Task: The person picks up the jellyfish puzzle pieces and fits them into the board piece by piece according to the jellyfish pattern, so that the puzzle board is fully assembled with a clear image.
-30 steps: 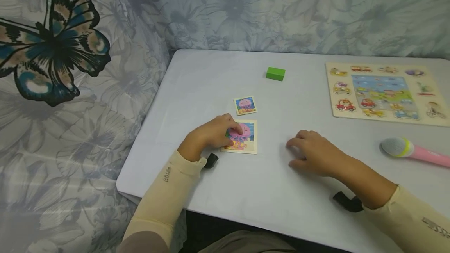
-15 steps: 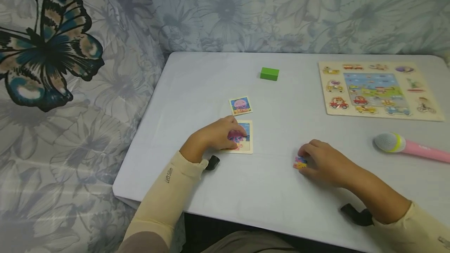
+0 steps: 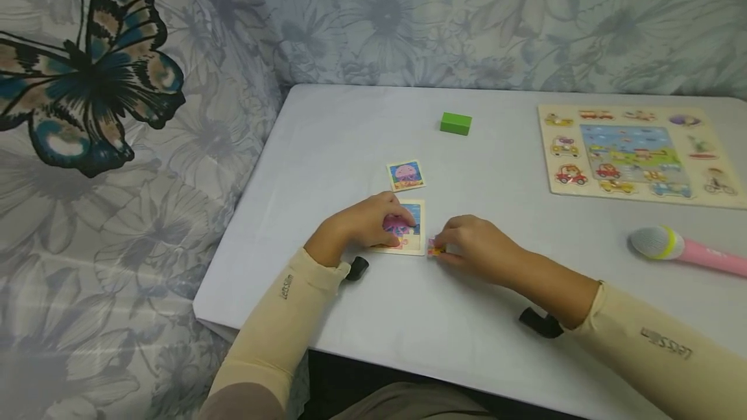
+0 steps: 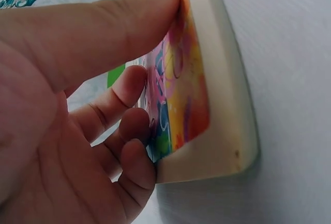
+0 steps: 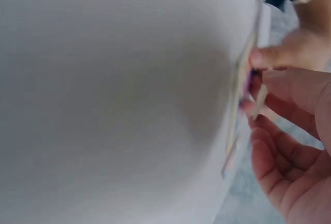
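A small square jigsaw puzzle board (image 3: 415,244) with a pink jellyfish picture lies on the white table, its lower right part bare wood. My left hand (image 3: 366,220) rests on its left side, thumb and fingertips touching the picture. The left wrist view shows the thumb (image 4: 129,25) laid over the orange part. Just right of the board, my right hand (image 3: 481,248) pinches a colourful jigsaw piece (image 3: 433,248) between thumb and fingers. In the right wrist view that piece (image 5: 260,101) shows edge-on and blurred. A small jellyfish picture card (image 3: 406,175) lies right behind the board.
A green block (image 3: 456,123) sits farther back on the table (image 3: 350,135). At the right are a wooden vehicle puzzle (image 3: 636,196) and a pink toy microphone (image 3: 712,258). Flower-patterned cloth (image 3: 467,24) hangs behind and to the left.
My right hand picked up the jigsaw piece from the table and carried it left to the board's right edge. The left hand stays on the board, shifted slightly right.
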`<state>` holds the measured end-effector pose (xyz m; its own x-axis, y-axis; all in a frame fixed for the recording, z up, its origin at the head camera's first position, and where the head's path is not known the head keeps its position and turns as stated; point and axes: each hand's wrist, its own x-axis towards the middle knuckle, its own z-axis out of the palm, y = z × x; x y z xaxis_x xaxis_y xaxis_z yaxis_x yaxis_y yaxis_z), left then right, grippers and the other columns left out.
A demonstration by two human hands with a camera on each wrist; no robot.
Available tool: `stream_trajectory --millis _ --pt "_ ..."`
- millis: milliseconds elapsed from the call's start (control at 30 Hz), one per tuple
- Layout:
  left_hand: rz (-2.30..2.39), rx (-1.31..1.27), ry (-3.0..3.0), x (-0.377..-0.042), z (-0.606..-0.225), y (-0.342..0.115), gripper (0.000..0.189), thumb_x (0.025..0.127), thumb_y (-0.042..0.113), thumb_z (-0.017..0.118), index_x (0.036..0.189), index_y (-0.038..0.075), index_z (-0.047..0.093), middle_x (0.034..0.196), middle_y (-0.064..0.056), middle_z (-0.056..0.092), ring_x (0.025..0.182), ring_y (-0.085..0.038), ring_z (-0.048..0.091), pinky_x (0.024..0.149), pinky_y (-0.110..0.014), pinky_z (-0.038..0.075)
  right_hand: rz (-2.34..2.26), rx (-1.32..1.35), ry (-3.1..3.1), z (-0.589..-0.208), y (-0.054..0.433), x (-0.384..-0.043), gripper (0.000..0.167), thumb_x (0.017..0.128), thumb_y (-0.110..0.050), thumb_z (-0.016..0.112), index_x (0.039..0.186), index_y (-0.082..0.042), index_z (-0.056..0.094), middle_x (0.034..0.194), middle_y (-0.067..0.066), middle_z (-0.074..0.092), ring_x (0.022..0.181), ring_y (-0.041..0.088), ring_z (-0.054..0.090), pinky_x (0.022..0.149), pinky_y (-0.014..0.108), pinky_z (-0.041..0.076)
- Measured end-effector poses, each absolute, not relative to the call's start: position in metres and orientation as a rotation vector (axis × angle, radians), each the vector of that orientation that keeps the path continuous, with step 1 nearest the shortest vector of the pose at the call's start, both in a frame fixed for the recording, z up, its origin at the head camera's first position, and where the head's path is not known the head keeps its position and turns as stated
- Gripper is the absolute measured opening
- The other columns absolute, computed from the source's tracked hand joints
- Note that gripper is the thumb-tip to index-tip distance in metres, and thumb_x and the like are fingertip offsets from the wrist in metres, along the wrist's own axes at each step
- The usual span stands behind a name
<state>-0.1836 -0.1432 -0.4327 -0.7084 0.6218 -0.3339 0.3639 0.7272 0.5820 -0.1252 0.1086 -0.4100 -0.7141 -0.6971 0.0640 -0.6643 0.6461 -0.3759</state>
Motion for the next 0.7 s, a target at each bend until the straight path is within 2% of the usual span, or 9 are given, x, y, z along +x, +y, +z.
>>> stream_trajectory --millis 333,700 --pt "0.713 0.789 2.388 -0.185 -0.434 -0.14 0.042 0.088 0.016 0.081 0.127 0.029 0.072 0.124 0.003 0.053 0.115 -0.012 0.051 0.103 -0.028 0.043 -0.615 -1.454 2.772 -0.43 0.077 -0.141 0.009 0.079 -0.002 0.084 0.087 -0.006 0.081 0.084 0.004 0.07 0.085 0.022 0.066 0.082 0.038 0.057" --pt "0.697 0.74 2.403 -0.185 -0.433 -0.144 0.043 0.088 0.017 0.082 0.128 0.028 0.071 0.124 0.003 0.053 0.116 -0.013 0.051 0.104 -0.029 0.042 -0.597 -1.516 2.802 -0.435 0.069 -0.143 0.015 0.077 0.005 0.082 0.078 -0.01 0.08 0.077 0.004 0.063 0.076 0.02 0.057 0.073 0.032 0.052"
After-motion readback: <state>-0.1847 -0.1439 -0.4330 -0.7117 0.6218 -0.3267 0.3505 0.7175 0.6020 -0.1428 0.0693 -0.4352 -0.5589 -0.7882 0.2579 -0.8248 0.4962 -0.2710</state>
